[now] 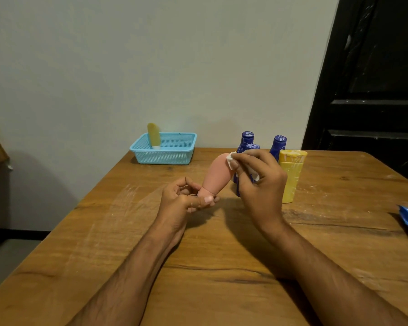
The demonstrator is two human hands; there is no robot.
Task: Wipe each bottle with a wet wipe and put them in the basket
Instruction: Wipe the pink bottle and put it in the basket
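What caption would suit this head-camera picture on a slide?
Left hand holds a pink bottle while right hand wipes it with a wet wipe.

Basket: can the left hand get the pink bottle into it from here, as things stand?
Probably yes. The left hand grips the pink bottle by its cap end, and bare table lies between it and the basket. The basket's top is open, with one yellow bottle at its left side.

Basket sits left of the bottles (one tube inside it).

Wooden table; pale wall; black door right
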